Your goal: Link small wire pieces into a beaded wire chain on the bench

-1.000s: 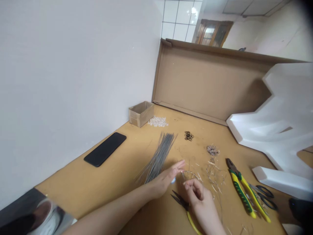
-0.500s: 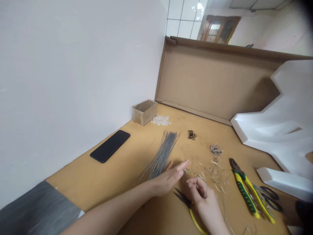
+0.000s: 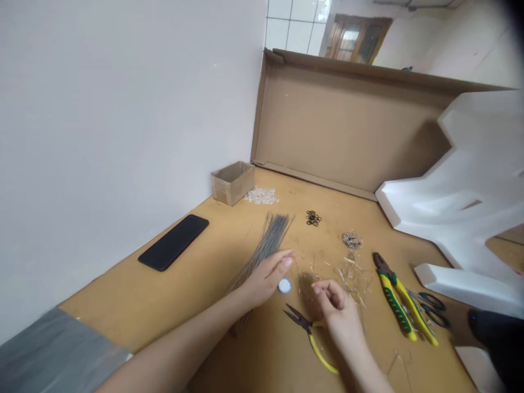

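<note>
My left hand (image 3: 264, 278) is beside the bundle of thin grey wires (image 3: 268, 240), its thumb and fingertips pressed together. A thin wire (image 3: 297, 270) hangs from those fingertips. My right hand (image 3: 338, 308) pinches a fine wire at its thumb and forefinger, though the piece is hard to make out. A small round blue-and-white object (image 3: 284, 285) lies just below my left fingers. Between and below my hands rest long-nose pliers (image 3: 301, 319) with yellow handles, jaws slightly apart; my right hand covers part of one handle.
Bent wire pieces (image 3: 354, 275), a coiled heap of metal bits (image 3: 352, 239) and black rings (image 3: 313, 218) lie beyond my hands. Green-yellow pliers (image 3: 395, 295) and scissors (image 3: 434, 308) are right. A phone (image 3: 174, 243), small box (image 3: 233, 184), clear beads (image 3: 262, 196) and white foam (image 3: 446, 207) surround them.
My left fingers have closed from a straighter pose, and the hands have moved slightly apart. The round blue-and-white object has come into view. The whole view has shifted a little.
</note>
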`<state>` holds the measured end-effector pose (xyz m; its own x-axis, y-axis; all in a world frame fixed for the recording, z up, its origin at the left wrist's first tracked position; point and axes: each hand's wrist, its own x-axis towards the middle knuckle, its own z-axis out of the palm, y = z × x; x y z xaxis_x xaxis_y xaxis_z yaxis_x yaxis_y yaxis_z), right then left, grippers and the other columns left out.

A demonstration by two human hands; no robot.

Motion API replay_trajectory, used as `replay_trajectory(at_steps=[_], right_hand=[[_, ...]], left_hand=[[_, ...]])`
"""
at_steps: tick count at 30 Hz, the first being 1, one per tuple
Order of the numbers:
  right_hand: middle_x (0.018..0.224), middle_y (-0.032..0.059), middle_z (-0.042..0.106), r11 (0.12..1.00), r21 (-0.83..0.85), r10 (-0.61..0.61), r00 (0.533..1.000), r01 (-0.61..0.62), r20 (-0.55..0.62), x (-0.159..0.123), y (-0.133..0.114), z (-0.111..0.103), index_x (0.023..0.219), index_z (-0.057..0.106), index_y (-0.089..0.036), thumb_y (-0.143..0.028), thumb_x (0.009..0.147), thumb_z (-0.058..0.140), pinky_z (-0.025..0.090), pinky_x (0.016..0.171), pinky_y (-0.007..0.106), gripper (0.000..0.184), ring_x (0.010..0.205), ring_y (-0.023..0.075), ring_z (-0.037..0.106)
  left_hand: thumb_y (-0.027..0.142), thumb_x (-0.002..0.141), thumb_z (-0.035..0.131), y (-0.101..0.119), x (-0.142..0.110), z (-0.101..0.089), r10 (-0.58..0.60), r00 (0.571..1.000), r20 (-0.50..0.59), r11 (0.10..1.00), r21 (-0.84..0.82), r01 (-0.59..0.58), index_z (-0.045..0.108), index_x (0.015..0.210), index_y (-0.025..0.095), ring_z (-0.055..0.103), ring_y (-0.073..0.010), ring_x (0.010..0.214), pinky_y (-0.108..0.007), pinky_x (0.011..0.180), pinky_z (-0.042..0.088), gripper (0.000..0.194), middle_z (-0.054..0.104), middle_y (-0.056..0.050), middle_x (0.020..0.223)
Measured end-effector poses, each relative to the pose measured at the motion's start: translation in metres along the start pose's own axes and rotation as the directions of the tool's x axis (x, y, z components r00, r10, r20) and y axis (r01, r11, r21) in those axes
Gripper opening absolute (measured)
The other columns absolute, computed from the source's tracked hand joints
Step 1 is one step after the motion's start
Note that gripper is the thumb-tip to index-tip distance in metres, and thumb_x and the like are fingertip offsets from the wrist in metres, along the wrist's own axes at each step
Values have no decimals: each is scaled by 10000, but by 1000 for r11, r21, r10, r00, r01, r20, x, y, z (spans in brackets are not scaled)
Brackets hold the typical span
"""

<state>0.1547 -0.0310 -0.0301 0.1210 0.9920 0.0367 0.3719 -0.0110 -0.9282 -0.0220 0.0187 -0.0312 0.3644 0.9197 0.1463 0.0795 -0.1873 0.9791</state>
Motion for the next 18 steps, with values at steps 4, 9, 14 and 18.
replay_trajectory(at_steps=[4,9,14,18], right_hand=[[470,-73,383,996,77,36,999,-34,-23,2,1,-3,742,547,-186,-457,770,520,271,397,217,274,389,96,327],[465,-80,380,995,101,27,999,-23,-36,4,3,-3,752,536,-185,-447,775,521,260,389,214,264,371,85,318],[468,-80,377,994,111,27,998,-20,-60,4,2,-3,757,532,-182,-458,780,517,259,377,213,278,372,84,322],[451,-84,376,986,162,45,991,-25,-123,5,-8,-15,746,534,-182,-461,745,564,260,359,207,281,357,80,335]], left_hand=[[412,866,384,-1,0,3,79,995,66,984,153,-88,492,1215,212,495,-210,1124,-391,1075,185,416,576,-71,1194],[307,890,327,-4,0,4,180,969,171,906,355,-231,426,1273,217,538,-183,1076,-380,1101,28,407,614,-50,1140],[151,835,331,-11,2,-1,209,963,173,907,333,-257,416,1270,234,617,-164,926,-391,1100,69,450,661,-23,1044],[95,793,324,-14,2,-3,225,960,166,888,370,-272,422,1256,225,603,-158,941,-386,1090,134,492,691,-10,880]])
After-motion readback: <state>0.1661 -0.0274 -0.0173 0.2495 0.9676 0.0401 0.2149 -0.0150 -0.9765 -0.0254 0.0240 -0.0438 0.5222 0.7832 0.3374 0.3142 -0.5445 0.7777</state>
